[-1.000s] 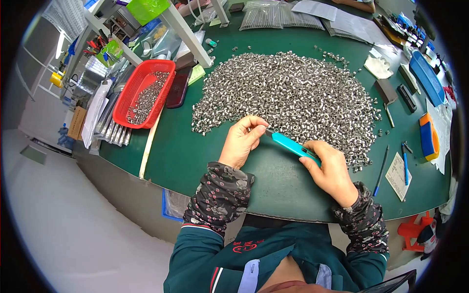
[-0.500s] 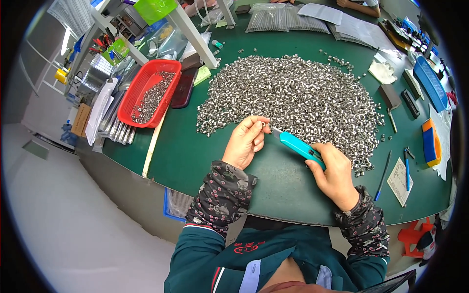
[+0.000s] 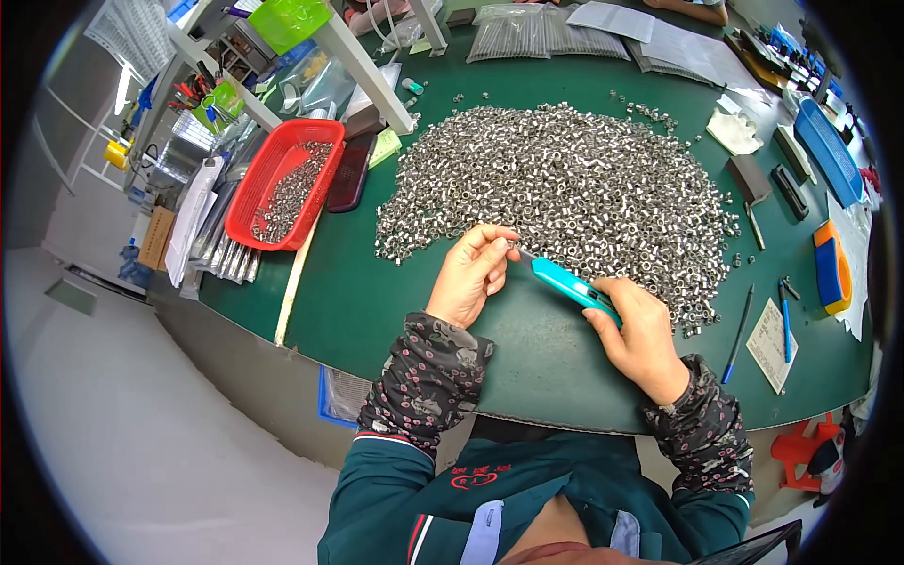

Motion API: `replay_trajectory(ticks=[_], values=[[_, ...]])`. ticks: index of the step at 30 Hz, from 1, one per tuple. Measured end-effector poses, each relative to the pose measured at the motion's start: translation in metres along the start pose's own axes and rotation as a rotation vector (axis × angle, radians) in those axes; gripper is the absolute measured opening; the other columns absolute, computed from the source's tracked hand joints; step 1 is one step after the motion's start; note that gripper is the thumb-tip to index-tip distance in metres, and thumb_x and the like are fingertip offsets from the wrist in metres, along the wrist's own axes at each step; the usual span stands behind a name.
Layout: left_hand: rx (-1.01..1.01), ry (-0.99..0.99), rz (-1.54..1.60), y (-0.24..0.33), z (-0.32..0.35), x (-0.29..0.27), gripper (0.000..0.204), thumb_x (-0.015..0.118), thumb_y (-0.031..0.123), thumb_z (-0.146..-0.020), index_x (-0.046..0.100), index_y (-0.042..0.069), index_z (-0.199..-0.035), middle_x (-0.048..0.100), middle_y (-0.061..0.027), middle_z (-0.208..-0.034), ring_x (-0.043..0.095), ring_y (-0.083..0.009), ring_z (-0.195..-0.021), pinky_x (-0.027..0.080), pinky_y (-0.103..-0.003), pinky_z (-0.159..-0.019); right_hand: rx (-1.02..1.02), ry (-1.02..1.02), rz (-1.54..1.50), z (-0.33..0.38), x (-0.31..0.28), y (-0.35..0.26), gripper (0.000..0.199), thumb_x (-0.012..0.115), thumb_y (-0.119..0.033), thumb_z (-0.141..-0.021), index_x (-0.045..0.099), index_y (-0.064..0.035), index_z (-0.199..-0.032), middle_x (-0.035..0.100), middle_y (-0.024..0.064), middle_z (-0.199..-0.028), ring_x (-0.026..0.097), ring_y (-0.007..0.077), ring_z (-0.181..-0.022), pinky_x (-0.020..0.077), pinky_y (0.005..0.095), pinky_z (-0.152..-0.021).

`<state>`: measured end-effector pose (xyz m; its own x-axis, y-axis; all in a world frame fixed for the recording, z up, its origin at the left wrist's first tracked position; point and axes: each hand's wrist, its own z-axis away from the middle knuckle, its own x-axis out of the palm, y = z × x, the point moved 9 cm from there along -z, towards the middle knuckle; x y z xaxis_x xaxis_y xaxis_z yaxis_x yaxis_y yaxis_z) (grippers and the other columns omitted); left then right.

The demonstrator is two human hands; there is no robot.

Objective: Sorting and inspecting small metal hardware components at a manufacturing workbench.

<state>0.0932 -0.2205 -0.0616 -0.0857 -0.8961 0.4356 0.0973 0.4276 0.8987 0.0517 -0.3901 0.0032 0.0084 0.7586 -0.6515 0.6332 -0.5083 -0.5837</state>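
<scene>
Between thumb and fingertips, my left hand (image 3: 471,273) pinches a small metal ring (image 3: 512,245) in front of the pile. My right hand (image 3: 638,334) is wrapped round a teal utility knife (image 3: 563,282). Its blade points left, with the tip at or very near the ring; whether they touch is too small to tell. Behind both hands spreads a wide heap of short silvery metal rings (image 3: 565,179) on the green table (image 3: 546,377).
At the left stands a red plastic basket (image 3: 254,188) partly filled with rings, beside a dark phone-like slab (image 3: 350,174). Pens (image 3: 739,334), a paper slip (image 3: 772,347), an orange-and-blue tape roll (image 3: 832,268) and a blue tray (image 3: 829,151) lie at the right. Another person's arm (image 3: 692,9) shows at the far edge.
The knife has tilted and shifted slightly left, its blade closer to the ring. My left hand keeps its pinch nearly in place. The whole view has shifted a little.
</scene>
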Motion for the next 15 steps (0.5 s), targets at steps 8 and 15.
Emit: replay_trajectory(ticks=[8,15], values=[[0.015,-0.020,-0.004,-0.0019,-0.0005,0.0018,0.013,0.048,0.011,-0.081,0.048,0.003,-0.091,0.049,-0.0022,-0.072,0.035,-0.0023,-0.049,0.030,-0.015,-0.041,0.028,-0.019,-0.030,0.0003,0.0007,0.0013,0.021,0.058,-0.011,-0.069,0.050,-0.0007,-0.086,0.052,0.0126,-0.070,0.052,0.0287,-0.062,0.0416,0.0348,-0.055],[0.032,-0.016,-0.062,-0.0007,0.0016,0.0030,0.011,0.050,0.010,-0.080,0.050,0.002,-0.087,0.047,-0.0010,-0.069,0.035,-0.0024,-0.049,0.029,-0.015,-0.041,0.049,-0.058,-0.056,-0.0006,0.0025,0.0040,0.022,0.058,-0.011,-0.068,0.050,-0.0004,-0.086,0.052,0.0124,-0.072,0.052,0.0284,-0.063,0.0418,0.0347,-0.055]])
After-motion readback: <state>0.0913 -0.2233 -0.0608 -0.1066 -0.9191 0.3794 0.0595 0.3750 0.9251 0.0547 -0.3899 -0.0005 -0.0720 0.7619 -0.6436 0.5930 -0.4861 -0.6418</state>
